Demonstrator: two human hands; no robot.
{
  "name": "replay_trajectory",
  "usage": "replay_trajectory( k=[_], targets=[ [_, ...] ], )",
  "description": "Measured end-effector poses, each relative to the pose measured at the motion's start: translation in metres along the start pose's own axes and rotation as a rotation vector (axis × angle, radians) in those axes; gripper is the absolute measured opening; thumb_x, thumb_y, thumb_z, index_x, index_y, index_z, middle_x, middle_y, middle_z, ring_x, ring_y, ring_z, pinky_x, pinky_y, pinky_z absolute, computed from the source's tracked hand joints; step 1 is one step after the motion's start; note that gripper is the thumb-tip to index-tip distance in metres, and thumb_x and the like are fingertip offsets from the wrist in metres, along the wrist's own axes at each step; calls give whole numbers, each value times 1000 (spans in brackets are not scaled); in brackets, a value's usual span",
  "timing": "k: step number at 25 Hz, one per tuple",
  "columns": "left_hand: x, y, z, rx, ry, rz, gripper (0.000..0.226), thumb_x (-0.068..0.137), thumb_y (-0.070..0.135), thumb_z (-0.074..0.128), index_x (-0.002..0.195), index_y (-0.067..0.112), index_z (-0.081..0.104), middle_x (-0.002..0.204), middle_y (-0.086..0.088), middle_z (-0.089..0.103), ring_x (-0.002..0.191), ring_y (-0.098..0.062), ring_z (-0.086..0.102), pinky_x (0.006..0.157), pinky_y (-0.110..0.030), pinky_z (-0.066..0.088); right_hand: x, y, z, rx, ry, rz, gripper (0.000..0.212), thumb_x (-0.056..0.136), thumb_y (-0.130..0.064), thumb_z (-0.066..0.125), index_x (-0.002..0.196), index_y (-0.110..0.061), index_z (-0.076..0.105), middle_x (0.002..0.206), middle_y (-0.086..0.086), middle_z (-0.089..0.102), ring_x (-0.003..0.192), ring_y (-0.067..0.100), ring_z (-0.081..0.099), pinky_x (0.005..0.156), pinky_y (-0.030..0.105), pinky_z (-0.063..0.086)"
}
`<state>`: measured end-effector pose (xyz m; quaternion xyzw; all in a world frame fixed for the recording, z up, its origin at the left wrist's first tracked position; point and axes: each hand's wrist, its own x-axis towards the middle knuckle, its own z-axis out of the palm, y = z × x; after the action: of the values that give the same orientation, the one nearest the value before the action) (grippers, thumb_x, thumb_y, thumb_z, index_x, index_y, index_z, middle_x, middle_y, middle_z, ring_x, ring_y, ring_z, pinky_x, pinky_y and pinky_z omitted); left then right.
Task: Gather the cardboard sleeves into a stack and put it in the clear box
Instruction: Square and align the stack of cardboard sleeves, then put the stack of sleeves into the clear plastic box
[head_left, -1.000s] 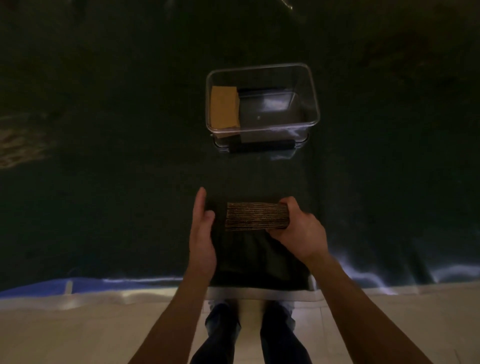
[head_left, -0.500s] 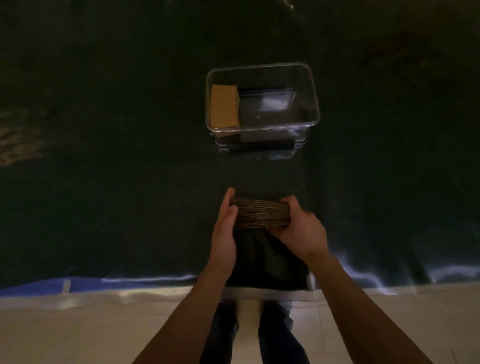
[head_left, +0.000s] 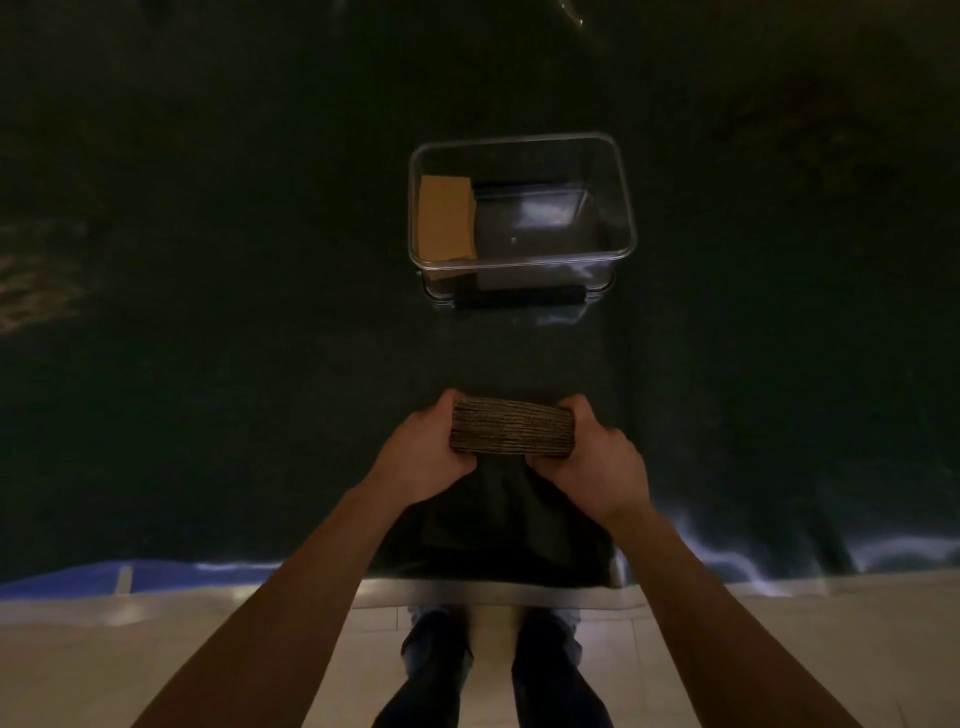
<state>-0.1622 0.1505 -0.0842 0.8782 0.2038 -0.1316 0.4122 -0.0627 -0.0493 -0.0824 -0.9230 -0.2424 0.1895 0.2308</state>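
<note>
A thick stack of brown cardboard sleeves (head_left: 513, 427) is held edge-on between both hands, just above the dark table cover. My left hand (head_left: 423, 451) grips its left end and my right hand (head_left: 597, 460) grips its right end. Farther away, straight ahead, stands the clear box (head_left: 626, 208). Another tan cardboard stack (head_left: 447, 218) lies against the box's left wall; the rest of the box floor is bare.
A dark cloth (head_left: 208, 364) covers the whole table. The table's near edge (head_left: 493, 590) runs below my wrists, with pale floor tiles and my feet (head_left: 493, 670) beyond it. The box has a black handle (head_left: 519, 299) on its near side.
My left hand moved right from beside the stack and closed on its left end. The stack now sits squeezed between both hands and has shifted slightly away from me.
</note>
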Motion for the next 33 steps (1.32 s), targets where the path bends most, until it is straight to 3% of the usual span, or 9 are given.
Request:
replay_trajectory(
  k=[2, 6, 10, 13, 15, 18, 22, 27, 33],
  targets=[
    [0, 2, -2, 65, 71, 29, 51, 74, 27, 73, 115, 32, 43, 92, 12, 62, 86, -12, 63, 70, -26, 48, 1, -1, -3, 11, 32, -22, 54, 76, -50, 73, 117, -27, 46, 93, 3, 74, 82, 28, 71, 67, 33, 52],
    [-6, -3, -5, 175, 175, 66, 45, 75, 37, 71, 102, 41, 35, 75, 17, 58, 66, -5, 58, 55, -22, 43, 3, -3, -1, -21, 98, -80, 50, 77, -53, 68, 114, -28, 44, 86, 0, 73, 73, 25, 71, 64, 33, 53],
    [-9, -4, 7, 11, 149, -57, 41, 79, 29, 72, 98, 36, 38, 79, 11, 63, 71, -11, 64, 60, -25, 49, 2, -6, 5, -49, 9, -46, 48, 80, -52, 66, 112, -23, 43, 88, 4, 72, 79, 31, 71, 67, 38, 55],
    [-10, -5, 9, -14, 180, -24, 40, 78, 29, 71, 93, 41, 36, 73, 15, 61, 62, 3, 58, 52, -10, 39, 1, -4, 4, -34, 71, -81, 45, 79, -51, 66, 105, -24, 42, 76, -5, 63, 70, 27, 69, 58, 32, 48],
    [-11, -4, 14, -12, 198, -55, 40, 78, 31, 70, 92, 40, 34, 72, 13, 60, 60, 0, 56, 49, -14, 38, -1, -4, 6, -14, 44, -67, 44, 81, -51, 66, 105, -25, 40, 77, -9, 59, 70, 24, 69, 60, 31, 48],
    [-11, -1, 16, 7, 177, -97, 38, 79, 32, 68, 96, 37, 34, 76, 10, 60, 65, -12, 59, 53, -25, 41, 1, -5, 5, -4, -12, -20, 45, 81, -48, 67, 108, -23, 41, 84, -2, 66, 76, 26, 69, 65, 36, 53],
    [-9, -3, 9, 47, 193, -57, 41, 77, 36, 66, 92, 44, 28, 73, 13, 58, 61, -9, 57, 52, -26, 41, -1, -6, 5, 8, 69, -55, 40, 80, -46, 67, 103, -25, 41, 71, -12, 54, 63, 18, 62, 57, 30, 46],
    [-14, -5, 17, 127, 184, -110, 38, 80, 38, 63, 100, 37, 31, 76, 9, 58, 68, -17, 60, 59, -30, 46, -2, -7, 5, 8, -44, 23, 45, 81, -47, 67, 108, -22, 41, 88, 5, 71, 79, 30, 70, 71, 44, 58],
    [-12, 3, -9, -49, 12, -60, 40, 66, 50, 65, 93, 47, 35, 84, 17, 62, 73, -2, 61, 63, -26, 47, 0, -16, -14, 125, -142, 80, 53, 71, -45, 80, 106, -20, 48, 98, 4, 71, 90, 25, 68, 77, 42, 57]
  ],
)
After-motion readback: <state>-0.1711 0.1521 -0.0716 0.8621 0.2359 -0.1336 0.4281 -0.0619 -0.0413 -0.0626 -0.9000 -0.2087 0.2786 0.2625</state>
